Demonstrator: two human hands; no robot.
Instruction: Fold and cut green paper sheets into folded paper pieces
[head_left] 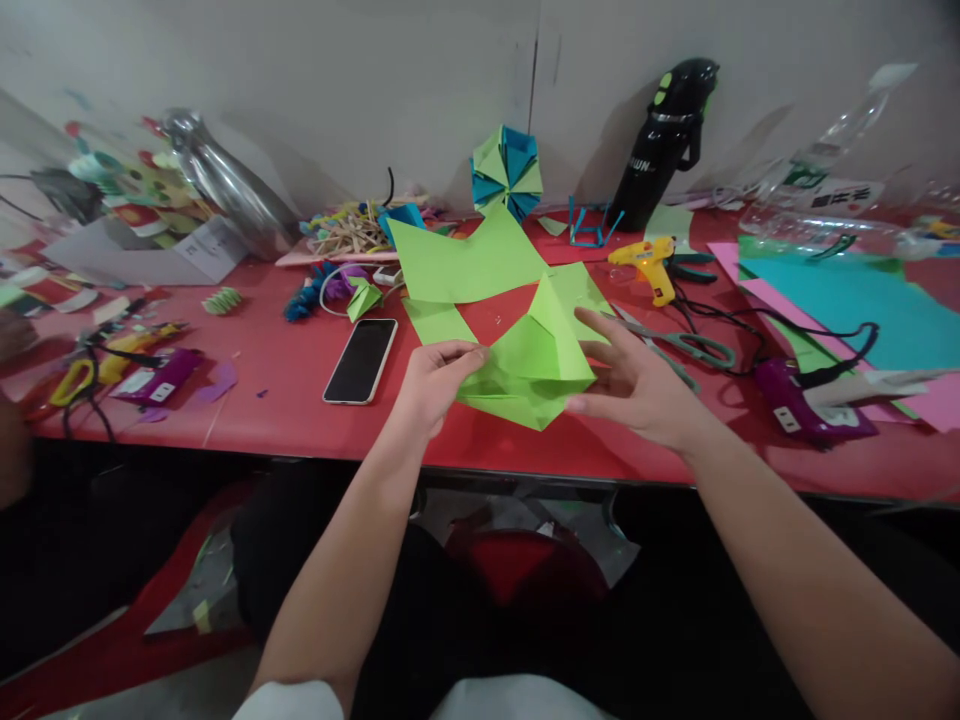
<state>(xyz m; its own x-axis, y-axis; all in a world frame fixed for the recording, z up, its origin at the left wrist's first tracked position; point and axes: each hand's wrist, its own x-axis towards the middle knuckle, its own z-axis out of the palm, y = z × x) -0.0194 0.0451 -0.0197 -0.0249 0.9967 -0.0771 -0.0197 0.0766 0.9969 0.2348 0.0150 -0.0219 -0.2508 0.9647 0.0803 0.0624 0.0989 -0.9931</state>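
A folded light-green paper [525, 365] is held up over the front of the red table. My left hand [441, 378] pinches its left edge between thumb and fingers. At its right side is my right hand [630, 385], fingers spread and thumb apart, close to the paper's right corner. Behind the folded piece lie a large green sheet [469, 262] with a curved cut edge and smaller green pieces [439, 322]. Scissors [697, 348] rest to the right of my right hand.
A phone [361, 362] lies left of my left hand. A yellow glue gun [649, 264], black bottle [666, 140] and paper ornament [506, 172] stand or lie behind. Coloured sheets [862, 300] and a purple device [810, 400] with cables are right. A person's arm [11, 430] shows far left.
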